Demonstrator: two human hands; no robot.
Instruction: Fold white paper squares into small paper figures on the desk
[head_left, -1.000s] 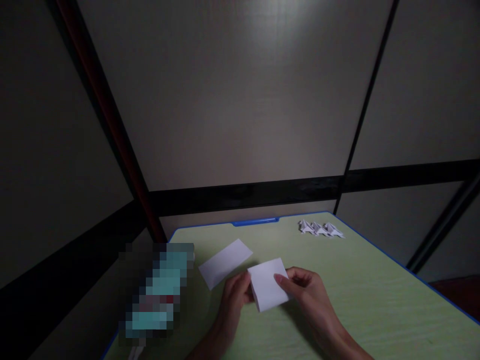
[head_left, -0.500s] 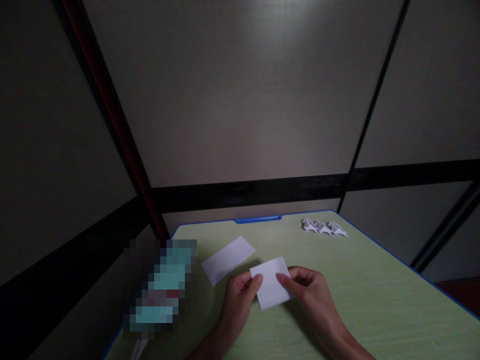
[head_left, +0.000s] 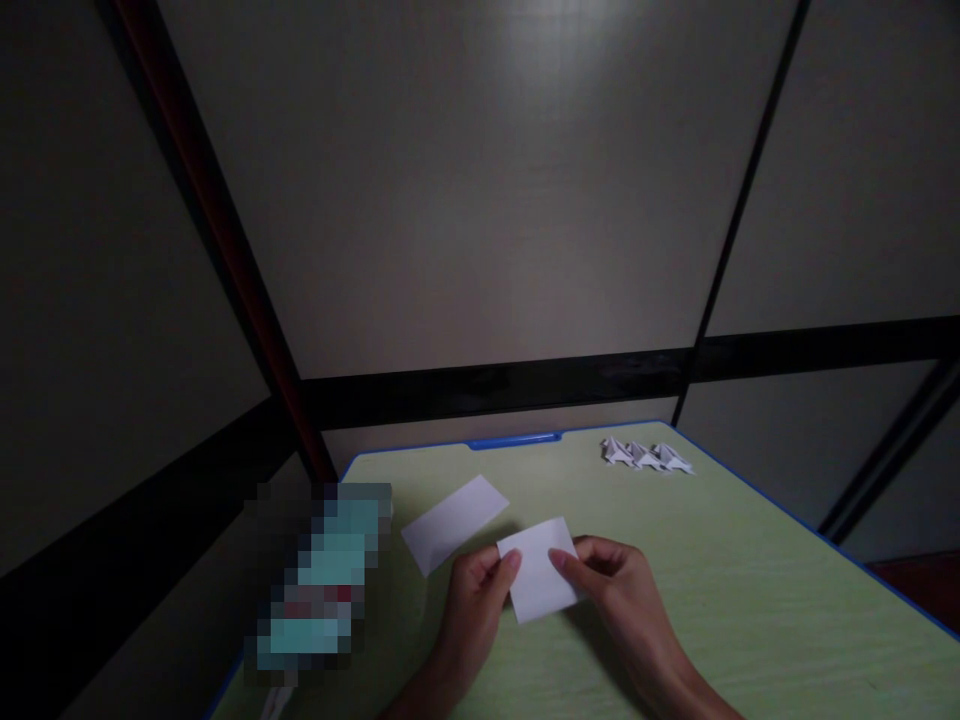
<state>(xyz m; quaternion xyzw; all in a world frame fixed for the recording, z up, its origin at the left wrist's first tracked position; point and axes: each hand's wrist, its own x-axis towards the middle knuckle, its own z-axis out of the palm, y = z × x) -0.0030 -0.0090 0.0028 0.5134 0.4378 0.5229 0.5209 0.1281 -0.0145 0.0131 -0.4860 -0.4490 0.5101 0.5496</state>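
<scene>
Green table [head_left: 750, 590] before dark-banded grey panels [head_left: 495, 220].

No readable text, labels, brands, numbers or signs; the pixelated area [head_left: 330, 570] at left cannot be read.

We list one table [head_left: 750, 580], its top pale green with a faint wood grain, edged in blue, with a blue strip [head_left: 514, 441] set in the far rim. Behind it, we record a wall [head_left: 480, 220] of large, smooth grey-brown panels, crossed by a glossy black band [head_left: 495, 392] and divided on the right by a thin dark seam [head_left: 750, 200]. On the left, we note a dark red slanting post [head_left: 217, 230]. At far right, low down: a reddish patch [head_left: 919, 585]. Light: dim, with a soft sheen high on the wall.
</scene>
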